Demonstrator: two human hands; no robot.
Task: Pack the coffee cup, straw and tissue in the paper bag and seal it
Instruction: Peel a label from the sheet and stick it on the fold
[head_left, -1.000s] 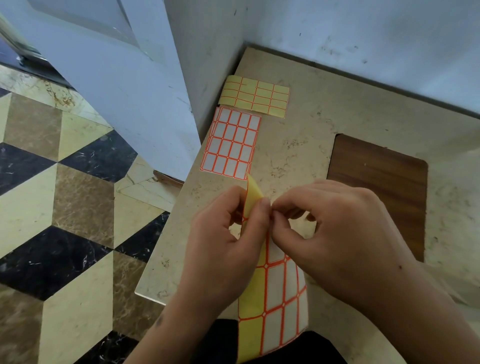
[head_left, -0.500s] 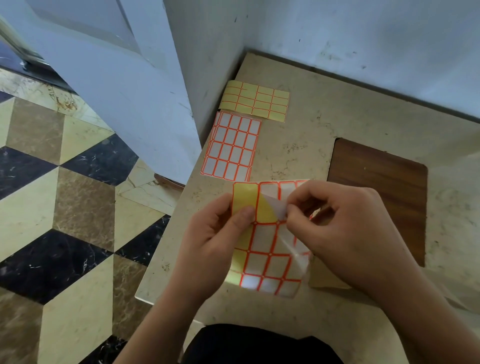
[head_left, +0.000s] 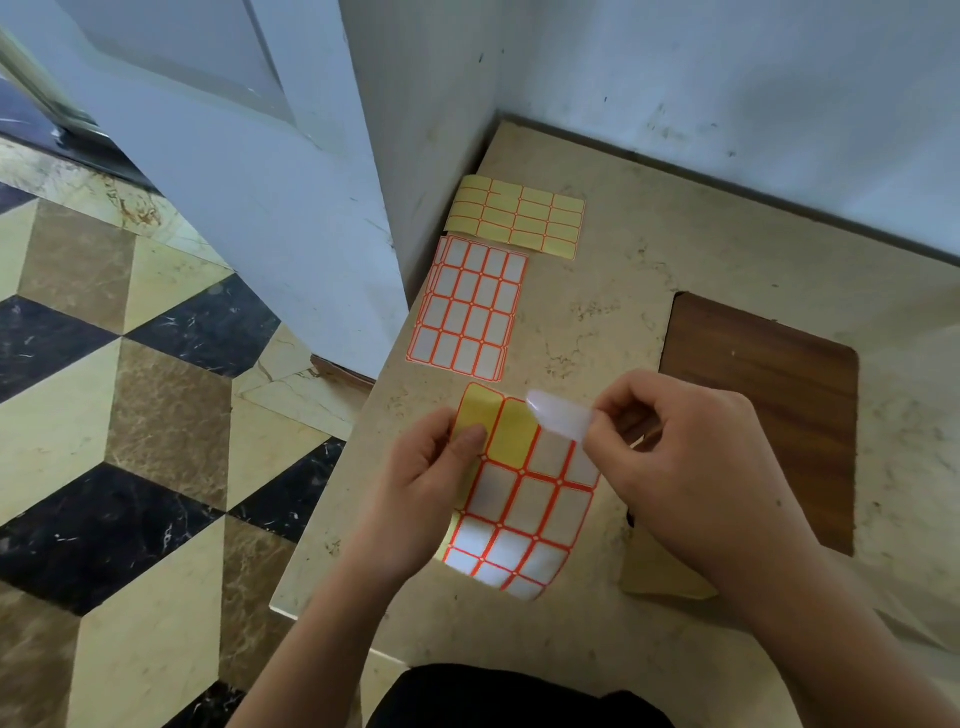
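Looking down from the head view, the left hand (head_left: 431, 483) grips the label sheet (head_left: 519, 499) at its upper left corner, with the thumb pressing on the bare yellow backing. The right hand (head_left: 691, 462) pinches one white label (head_left: 558, 418) between thumb and forefinger, and the label is lifted clear of the sheet, its long axis running from the fingers toward the upper left. The hands are close but do not touch. I judge that this label is meant for sealing. The paper bag (head_left: 670, 582) shows only as a tan corner under the right wrist, so it lies just below and to the right of the label, and the right hand is nearer to it. Its mouth is hidden, and the cup, straw and tissue are not visible. Two more sheets (head_left: 467, 306) lie further away on the worktop (head_left: 597, 291).
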